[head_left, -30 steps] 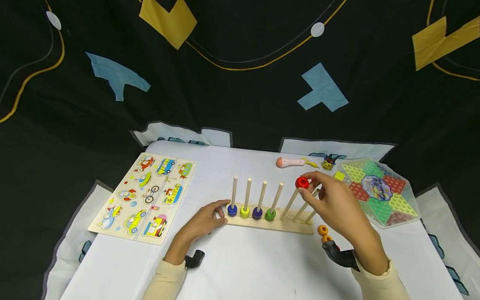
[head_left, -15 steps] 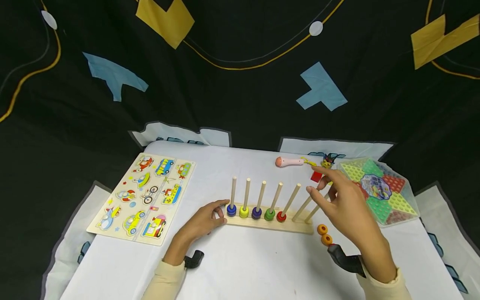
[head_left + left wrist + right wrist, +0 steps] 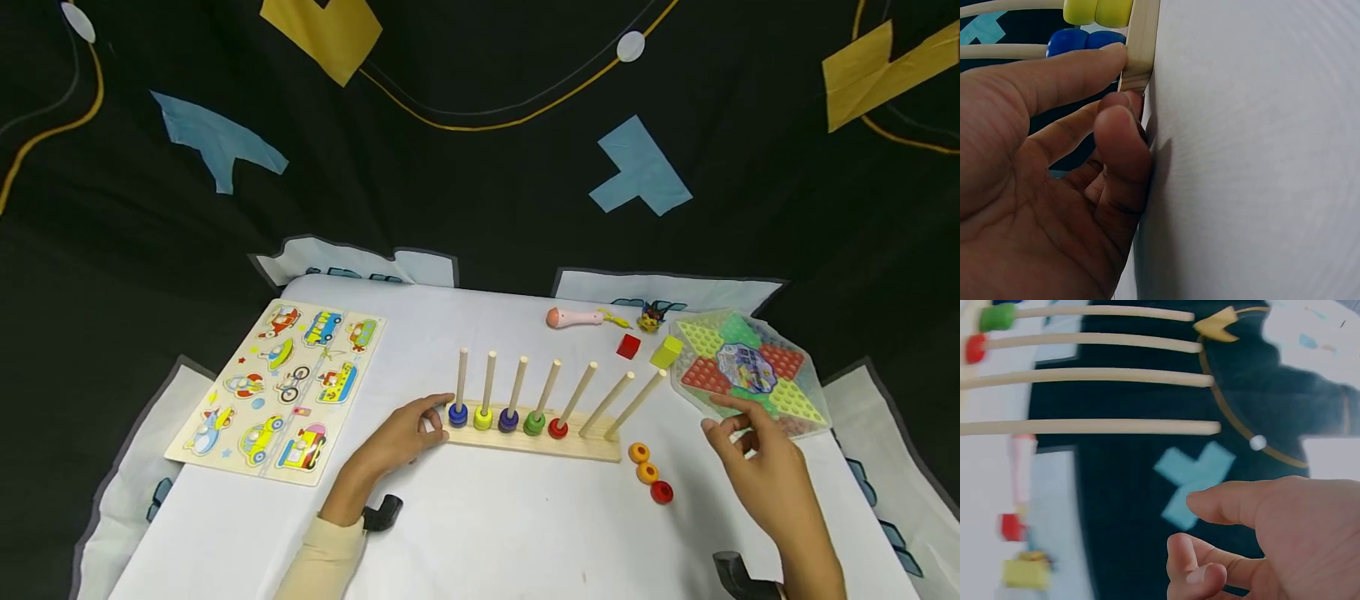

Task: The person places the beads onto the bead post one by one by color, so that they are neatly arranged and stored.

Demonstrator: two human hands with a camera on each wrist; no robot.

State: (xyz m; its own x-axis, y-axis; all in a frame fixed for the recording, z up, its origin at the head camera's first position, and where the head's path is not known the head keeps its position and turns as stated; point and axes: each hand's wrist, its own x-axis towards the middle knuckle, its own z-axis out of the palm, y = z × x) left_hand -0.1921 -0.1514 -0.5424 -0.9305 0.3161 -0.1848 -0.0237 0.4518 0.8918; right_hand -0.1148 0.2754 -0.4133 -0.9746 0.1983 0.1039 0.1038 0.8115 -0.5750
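Note:
A wooden peg board with several upright pegs stands mid-table. Blue beads, yellow beads, purple beads, green beads and a red bead sit on the pegs from the left; the two rightmost pegs are bare. My left hand holds the board's left end between thumb and fingers, fingertips close beside the blue beads in the left wrist view. At the right, my right hand hovers with nothing in its loosely bent fingers. Between it and the board lie two orange beads and a loose red bead.
A vehicle picture puzzle lies at the left. Behind the board are a pink microphone-shaped toy, a small figure, a red cube and a yellow block. A clear box with colored triangles sits at the right.
My right hand lowered the red bead onto the fifth peg and let it go, then moved right, away from the board. The left hand stays at the board's end.

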